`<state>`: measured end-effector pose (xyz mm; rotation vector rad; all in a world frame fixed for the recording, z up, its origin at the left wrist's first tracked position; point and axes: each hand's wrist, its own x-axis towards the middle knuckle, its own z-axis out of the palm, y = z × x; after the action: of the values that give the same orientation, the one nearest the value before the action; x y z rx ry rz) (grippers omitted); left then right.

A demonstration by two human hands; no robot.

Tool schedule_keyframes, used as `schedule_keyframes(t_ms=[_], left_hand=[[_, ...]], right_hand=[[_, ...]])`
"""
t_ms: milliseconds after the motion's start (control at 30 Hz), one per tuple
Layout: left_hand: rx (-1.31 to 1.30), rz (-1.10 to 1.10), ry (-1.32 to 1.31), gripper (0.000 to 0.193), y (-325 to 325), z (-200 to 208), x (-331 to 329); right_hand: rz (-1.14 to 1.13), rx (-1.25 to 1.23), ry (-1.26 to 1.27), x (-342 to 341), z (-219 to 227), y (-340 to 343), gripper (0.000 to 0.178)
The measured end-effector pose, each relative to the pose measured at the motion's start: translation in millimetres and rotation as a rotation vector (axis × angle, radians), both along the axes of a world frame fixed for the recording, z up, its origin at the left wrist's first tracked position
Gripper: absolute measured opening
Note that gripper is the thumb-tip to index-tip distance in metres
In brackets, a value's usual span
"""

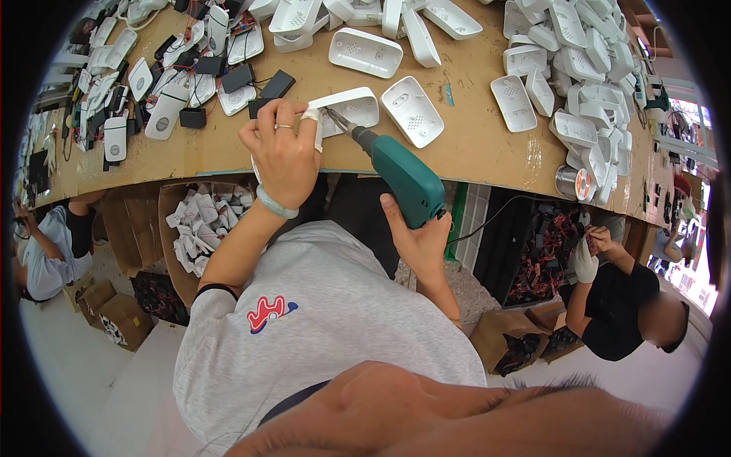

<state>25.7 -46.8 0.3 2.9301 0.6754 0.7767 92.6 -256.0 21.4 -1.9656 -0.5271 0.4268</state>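
My right hand (419, 242) is wrapped around a green electric screwdriver (407, 179), whose cord trails off to the right. The tool's bit slants up and left to the near end of a white plastic housing (358, 109), close to my left fingertips. Closed around that end is my left hand (285, 148), with a ring and white tape on its fingers. It hides part of the white plastic, so exact contact of the bit is unclear. A second open white housing (412, 111) lies just right of the bit.
White shells with black boxes and wires (194, 68) crowd the table's left. More white housings (579, 61) are heaped at right, near a solder spool (571, 183). Below the edge stands a carton of white parts (202, 221). A co-worker (617, 305) sits at right, another person at left.
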Motion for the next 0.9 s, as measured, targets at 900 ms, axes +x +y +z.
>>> schedule_keyframes(t_ms=[900], left_hand=[[0.014, 0.0, 0.0, 0.026, -0.6, 1.6, 1.8]], right_hand=[[-0.247, 0.272, 0.219, -16.5, 6.1, -28.3, 0.022]])
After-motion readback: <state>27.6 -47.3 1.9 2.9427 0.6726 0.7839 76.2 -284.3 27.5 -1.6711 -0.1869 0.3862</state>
